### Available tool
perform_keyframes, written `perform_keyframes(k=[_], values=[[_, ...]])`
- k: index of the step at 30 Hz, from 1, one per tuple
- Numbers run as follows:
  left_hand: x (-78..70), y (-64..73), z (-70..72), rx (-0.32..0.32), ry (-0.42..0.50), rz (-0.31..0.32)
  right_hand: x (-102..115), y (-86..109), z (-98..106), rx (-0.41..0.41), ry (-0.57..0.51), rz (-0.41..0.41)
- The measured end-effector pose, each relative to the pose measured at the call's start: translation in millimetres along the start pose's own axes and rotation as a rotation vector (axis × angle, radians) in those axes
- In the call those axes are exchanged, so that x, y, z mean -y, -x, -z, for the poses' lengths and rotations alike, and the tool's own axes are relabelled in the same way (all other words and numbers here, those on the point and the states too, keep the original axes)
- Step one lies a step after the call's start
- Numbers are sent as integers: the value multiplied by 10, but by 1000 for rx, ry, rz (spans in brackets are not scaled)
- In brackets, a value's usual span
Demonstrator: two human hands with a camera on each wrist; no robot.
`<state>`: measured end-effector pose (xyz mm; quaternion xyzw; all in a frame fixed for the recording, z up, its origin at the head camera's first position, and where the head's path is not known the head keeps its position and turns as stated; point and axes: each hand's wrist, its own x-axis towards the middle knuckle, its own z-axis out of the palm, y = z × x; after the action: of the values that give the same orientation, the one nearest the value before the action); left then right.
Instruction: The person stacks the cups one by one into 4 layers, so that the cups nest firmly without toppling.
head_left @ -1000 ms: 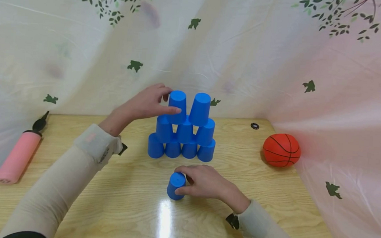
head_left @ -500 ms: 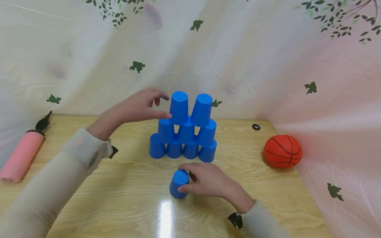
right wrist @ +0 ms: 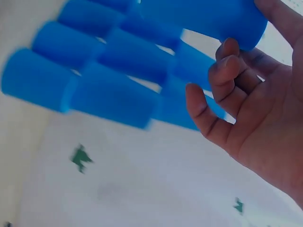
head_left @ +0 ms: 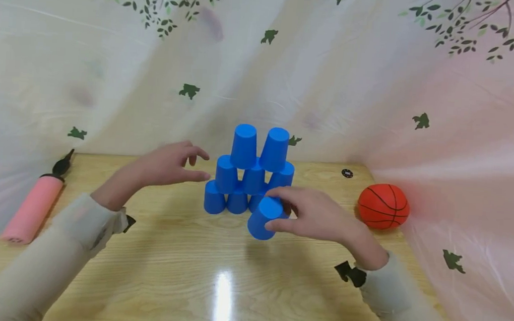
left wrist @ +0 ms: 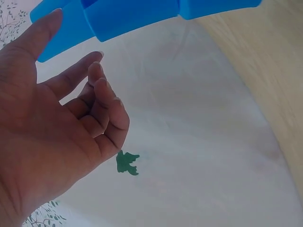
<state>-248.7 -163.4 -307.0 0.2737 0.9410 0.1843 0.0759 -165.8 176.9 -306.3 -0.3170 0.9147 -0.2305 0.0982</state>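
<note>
Upside-down blue cups stand stacked in a pyramid, with two top cups, a left one [head_left: 244, 147] and a right one [head_left: 274, 150], over a row of three and a bottom row of several. In front of the stack's lower right part, my right hand [head_left: 318, 214] grips another blue cup [head_left: 262, 221] between thumb and fingers, tilted and raised off the table. That cup [right wrist: 208, 18] is cut off at the top of the right wrist view. Left of the stack, my left hand [head_left: 169, 164] hovers with loosely bent fingers, holding nothing.
A pink hand pump [head_left: 34, 207] lies at the table's left. On the right are a red toy basketball [head_left: 383, 206] and a small black chip [head_left: 347, 173]. A pale curtain [head_left: 144, 113] with leaf prints hangs behind the wooden table [head_left: 164, 273].
My left hand has drawn away from the upper left cup, leftward and down. My right hand has lifted its cup from the table and carried it toward the stack, to the right.
</note>
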Motion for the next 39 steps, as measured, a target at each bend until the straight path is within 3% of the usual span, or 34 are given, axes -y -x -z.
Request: perform_keyframes(k=[8,13,23,27,32,39], values=[[51,220,-219,74,4,14,181,11,640,10,-62,-42],[66,340,-377,121,24,30,252,-55,945,-19,-61,-7],[9,549,-606,169,36,8,323,-269,1267,-80,7,10],[-8,613,-643,136,-4,-34,335,-352,1342,-110,19,-2],[90,510,-698,48,-33,-43,328,-416,1409,-134,37,-29],[398,247,-907,-12,113,91,346,-545,1456,-139,53,-58]])
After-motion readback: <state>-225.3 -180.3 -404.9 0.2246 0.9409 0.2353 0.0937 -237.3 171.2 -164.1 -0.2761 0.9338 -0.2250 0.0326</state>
